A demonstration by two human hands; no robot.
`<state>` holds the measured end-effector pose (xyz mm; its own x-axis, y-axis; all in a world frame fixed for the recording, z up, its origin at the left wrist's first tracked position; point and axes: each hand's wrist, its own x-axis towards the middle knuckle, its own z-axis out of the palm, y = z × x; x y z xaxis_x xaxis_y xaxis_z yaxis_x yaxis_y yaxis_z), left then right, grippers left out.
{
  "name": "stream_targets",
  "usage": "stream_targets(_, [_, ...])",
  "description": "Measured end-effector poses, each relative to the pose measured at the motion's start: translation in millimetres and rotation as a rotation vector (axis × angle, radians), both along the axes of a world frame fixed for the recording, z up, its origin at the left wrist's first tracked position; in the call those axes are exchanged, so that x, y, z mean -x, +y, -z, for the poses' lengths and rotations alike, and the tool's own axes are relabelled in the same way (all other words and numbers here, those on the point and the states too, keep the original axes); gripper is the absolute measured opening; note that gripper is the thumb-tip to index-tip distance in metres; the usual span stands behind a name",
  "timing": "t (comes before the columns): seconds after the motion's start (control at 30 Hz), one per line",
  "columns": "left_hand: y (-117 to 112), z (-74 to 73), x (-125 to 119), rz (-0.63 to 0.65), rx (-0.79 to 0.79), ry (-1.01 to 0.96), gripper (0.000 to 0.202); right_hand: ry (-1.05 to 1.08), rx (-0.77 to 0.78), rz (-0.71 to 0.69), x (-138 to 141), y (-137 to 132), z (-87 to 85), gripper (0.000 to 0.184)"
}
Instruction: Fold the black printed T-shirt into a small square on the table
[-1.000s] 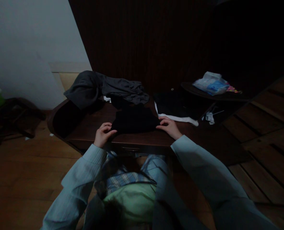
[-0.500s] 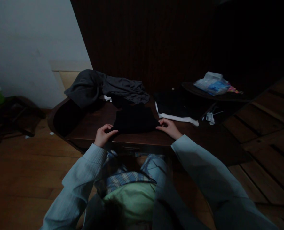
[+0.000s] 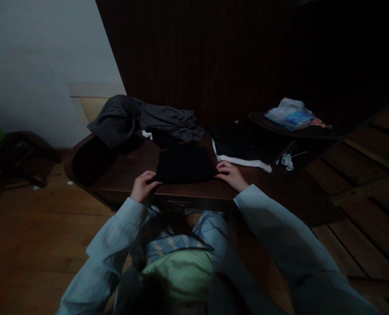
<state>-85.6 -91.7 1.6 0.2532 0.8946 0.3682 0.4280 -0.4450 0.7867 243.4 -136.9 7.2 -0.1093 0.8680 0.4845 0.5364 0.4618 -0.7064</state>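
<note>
A black folded garment [image 3: 184, 165] lies on the dark wooden table [image 3: 122, 173] in front of me. My left hand [image 3: 142, 186] pinches its near left corner with curled fingers. At its near right corner my right hand [image 3: 230, 174] rests with fingers bent onto the cloth edge. Both arms are in pale blue striped sleeves.
A heap of grey clothes [image 3: 142, 119] lies at the table's back left. A folded black and white stack [image 3: 243, 151] sits at the right. Beyond it a round dark side table [image 3: 266, 122] bears a white and blue plastic bag [image 3: 289, 114]. Wooden floor surrounds the table.
Both hands have shifted slightly along the garment's near edge and closer in at its corners. The garment looks flatter and squarer.
</note>
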Motion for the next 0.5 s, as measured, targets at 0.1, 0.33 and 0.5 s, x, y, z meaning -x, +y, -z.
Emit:
stream_targets(0.1, [-1.2, -2.0, -1.1, -0.048, -0.004, -0.022, 0.027, 0.018, -0.061, 0.08, 2.1, -2.0, -3.0, 0.033])
stream_targets(0.33, [-5.3, -8.8, -4.6, -0.127, 0.001, -0.046, 0.024, 0.072, -0.062, 0.204, 3.9, -4.3, -7.5, 0.033])
stream_targets(0.5, [-4.0, -5.8, -4.7, -0.17, -0.016, -0.041, 0.026, 0.132, -0.064, 0.187, 0.7, -2.3, -9.1, 0.028])
